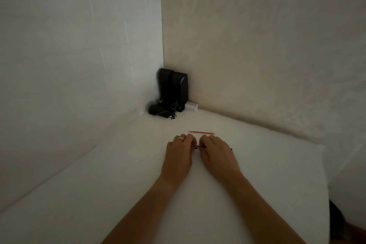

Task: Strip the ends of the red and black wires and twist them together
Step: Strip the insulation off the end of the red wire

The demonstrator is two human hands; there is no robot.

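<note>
White covers nearly everything here: the table (111, 184) and the two walls that meet in a corner behind it. Two bare hands rest on the surface near the middle, knuckles up, fingers curled inward toward each other. The left hand (179, 154) wears one pale ring (180, 138) on a finger. Between it and the right hand (215, 153) runs one black wire (199, 147), a short dark length visible in the gap between the fingertips, with another small dark end poking out just beyond the right hand's far side. Both hands pinch this wire, the fingertips pressed onto it from either side; whether its end is bare or insulated is too small to tell.

One red wire (201, 132) lies loose on the table just beyond the fingers, straight and roughly level across the view, apart from both hands.

In the far corner stand two black upright speakers (174, 87), side by side and touching. At their foot sits one dark rounded object (157, 110) tangled with thin cables, and just to the right of it one small white box (191, 107) against the wall.
</note>
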